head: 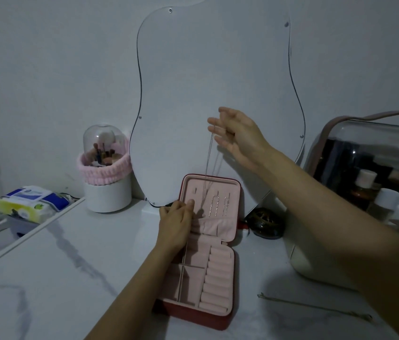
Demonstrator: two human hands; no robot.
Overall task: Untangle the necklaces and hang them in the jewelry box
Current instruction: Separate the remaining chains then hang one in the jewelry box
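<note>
White marble-look tabletop [46, 278] against a pale wall, wavy frameless mirror [213, 94] leaning behind an open jewelry box [203, 273], red outside, pink lined, lid upright against the mirror. Right hand [239, 136] raised above the lid, fingers loosely spread, thin necklace chain [209, 163] draped over the fingers and hanging down into the lid; exact pinch unclear. Left hand [175, 223] on the lid's left edge, fingers curled at the lining near the hooks; whether it holds the chain end cannot be told. Two more chains [219, 204] already hang in the lid. Another thin chain [316, 306] lies on the table right of the box. Clear-lidded cosmetics case [365, 192] far right, dark hair clip [266, 224] beside the lid, brush holder with dome and pink band [106, 168] left, tissue pack [31, 201] far left.
</note>
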